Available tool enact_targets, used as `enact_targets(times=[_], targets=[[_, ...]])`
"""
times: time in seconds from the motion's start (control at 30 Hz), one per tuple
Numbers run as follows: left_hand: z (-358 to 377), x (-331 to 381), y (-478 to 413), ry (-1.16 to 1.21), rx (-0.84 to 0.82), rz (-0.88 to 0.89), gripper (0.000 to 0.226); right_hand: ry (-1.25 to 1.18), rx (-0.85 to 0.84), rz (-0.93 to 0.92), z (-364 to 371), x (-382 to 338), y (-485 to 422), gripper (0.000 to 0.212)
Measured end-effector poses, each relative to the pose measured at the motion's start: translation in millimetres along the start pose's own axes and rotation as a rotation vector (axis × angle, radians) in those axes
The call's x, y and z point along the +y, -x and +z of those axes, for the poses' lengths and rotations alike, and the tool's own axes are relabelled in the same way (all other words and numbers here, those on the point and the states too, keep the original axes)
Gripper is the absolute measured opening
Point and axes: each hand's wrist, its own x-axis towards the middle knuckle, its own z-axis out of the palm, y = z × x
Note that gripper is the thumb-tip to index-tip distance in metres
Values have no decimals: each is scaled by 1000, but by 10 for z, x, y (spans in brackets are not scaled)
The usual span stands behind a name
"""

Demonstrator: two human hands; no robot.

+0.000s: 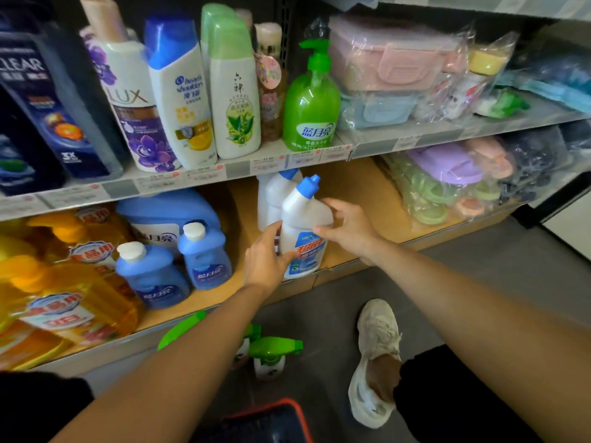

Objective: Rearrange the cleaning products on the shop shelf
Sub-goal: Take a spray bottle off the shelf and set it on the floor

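Note:
A white toilet-cleaner bottle (303,231) with a bent blue cap stands at the front of the lower wooden shelf (351,199). My left hand (267,260) grips its left side and my right hand (347,227) curls round its right side. Behind it stand two more white bottles (271,193) of the same kind. To the left are two small blue detergent bottles (204,254), a large blue jug (166,215) and orange dish-soap bottles (64,282).
The upper shelf carries shampoo bottles (179,91), a green pump bottle (311,103) and wrapped plastic boxes (393,65). Bagged slippers (447,180) lie on the lower shelf's right. Green spray bottles (271,353) stand on the grey floor beside my shoe (377,346).

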Motion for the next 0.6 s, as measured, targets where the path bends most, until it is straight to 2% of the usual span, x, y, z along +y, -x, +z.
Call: enact_targets(times=[0.13,0.23,0.37,0.4,0.47,0.5,0.6], targets=[[24,-26,-111,-47,-4,-32,60,-11,32,12,119,72,-67,51],[-33,2,-177,-181,-27,4,60,19,4,35,145,39,-58,59],[-298,-29,-111,-237,-215,37,71,161,-44,170,135,72,82,66],[-398,-61,-67,-255,-262,33,71,211,-72,217,152,105,132,60],[-612,-121,50,-304,-331,12,64,312,-171,260,210,201,250,34],[-722,-141,121,-324,-358,4,59,374,-241,267,252,242,312,29],[-1055,-185,366,-422,-450,6,39,521,-481,255,432,280,495,53]])
